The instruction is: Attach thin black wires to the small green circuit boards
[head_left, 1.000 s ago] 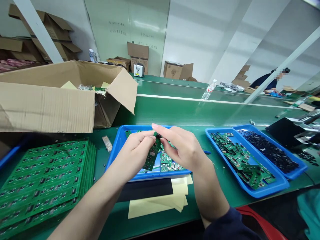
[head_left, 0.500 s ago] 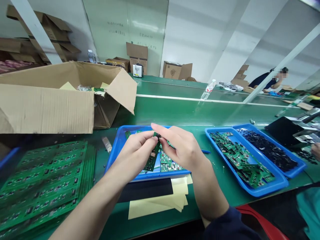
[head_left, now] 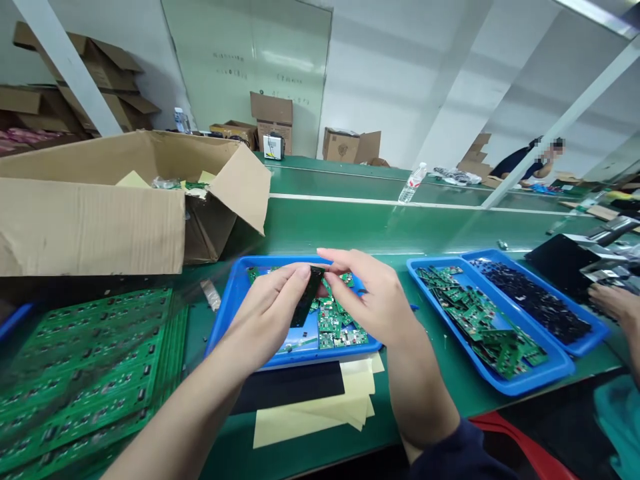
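Observation:
My left hand and my right hand meet above a blue tray of small green circuit boards. Both pinch a narrow dark board, held on edge so its dark side faces me. The left fingers grip its lower part, the right fingertips its top end. Loose green boards lie in the tray under my hands.
A stack of large green board panels lies at the left, an open cardboard box behind it. Yellow sheets and a black strip lie before the tray. Two more blue trays stand at the right, where another person's hand reaches in.
The board has been turned in my fingers, so its dark side now faces me. Another person's hand has come in at the right edge.

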{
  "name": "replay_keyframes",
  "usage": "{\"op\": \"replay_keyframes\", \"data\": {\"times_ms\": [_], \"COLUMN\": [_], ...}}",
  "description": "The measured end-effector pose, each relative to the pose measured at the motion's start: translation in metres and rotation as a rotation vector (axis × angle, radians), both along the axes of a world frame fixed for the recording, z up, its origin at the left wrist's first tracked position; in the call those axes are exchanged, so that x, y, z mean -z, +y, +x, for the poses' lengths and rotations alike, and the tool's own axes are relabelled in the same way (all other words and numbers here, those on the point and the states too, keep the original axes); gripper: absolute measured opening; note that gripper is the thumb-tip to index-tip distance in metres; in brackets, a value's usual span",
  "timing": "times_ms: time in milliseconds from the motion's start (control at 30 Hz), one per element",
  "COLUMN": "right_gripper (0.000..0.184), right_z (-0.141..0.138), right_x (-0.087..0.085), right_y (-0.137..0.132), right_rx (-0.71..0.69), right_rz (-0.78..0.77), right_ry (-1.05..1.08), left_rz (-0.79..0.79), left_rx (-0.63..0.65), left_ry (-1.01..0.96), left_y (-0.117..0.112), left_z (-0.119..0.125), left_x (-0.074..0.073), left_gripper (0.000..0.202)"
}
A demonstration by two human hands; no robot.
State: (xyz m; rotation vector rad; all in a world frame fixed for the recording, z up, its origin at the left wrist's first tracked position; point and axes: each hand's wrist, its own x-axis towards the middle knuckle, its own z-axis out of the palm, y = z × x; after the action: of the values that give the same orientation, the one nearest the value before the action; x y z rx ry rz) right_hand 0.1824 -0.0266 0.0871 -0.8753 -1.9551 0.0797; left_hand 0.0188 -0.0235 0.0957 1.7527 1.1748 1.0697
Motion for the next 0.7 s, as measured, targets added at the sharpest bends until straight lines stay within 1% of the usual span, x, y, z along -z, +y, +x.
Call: {"op": "replay_keyframes", "data": {"times_ms": [33,67,167,333,400,500,567,633,700], "right_gripper": [0.027,0.025,0.020,0.018,0.019,0.020,0.021,0.025,0.032], "right_z": [0.001,0.001,0.002,0.004,0.004,0.002,0.001,0.001,0.003], "right_x": [0.000,-0.001,-0.001,-0.004,-0.005,-0.005,-0.004,-0.004,-0.005], "right_y": [0.000,0.000,-0.002,-0.007,-0.006,-0.002,0.001,0.003,0.003], "right_rx": [-0.012,-0.019,-0.007,0.077,0.113,0.115,0.120,0.148,0.150], "right_rz": [0.000,0.006,0.041,0.142,0.191,0.279,0.318,0.308,0.262], "right_ry": [-0.011,-0.022,-0.066,-0.151,-0.185,-0.224,-0.206,-0.159,-0.115], "left_rz": [0.005,0.016,0.049,0.080,0.083,0.085,0.092,0.101,0.118], "left_rx": [0.051,0.073,0.063,0.045,0.080,0.157,0.168,0.156,0.140], "left_ry": [-0.004,-0.004,0.031,0.169,0.199,0.222,0.236,0.226,0.192], "left_y": [0.000,0.000,0.001,0.003,0.003,0.002,0.002,0.002,0.002], "left_z": [0.000,0.001,0.000,-0.001,-0.001,-0.002,-0.004,-0.007,-0.011], "left_x": [-0.002,-0.003,-0.005,-0.005,-0.006,-0.008,-0.010,-0.010,-0.009], "left_gripper": [0.037,0.038,0.038,0.042,0.042,0.042,0.042,0.042,0.040]}}
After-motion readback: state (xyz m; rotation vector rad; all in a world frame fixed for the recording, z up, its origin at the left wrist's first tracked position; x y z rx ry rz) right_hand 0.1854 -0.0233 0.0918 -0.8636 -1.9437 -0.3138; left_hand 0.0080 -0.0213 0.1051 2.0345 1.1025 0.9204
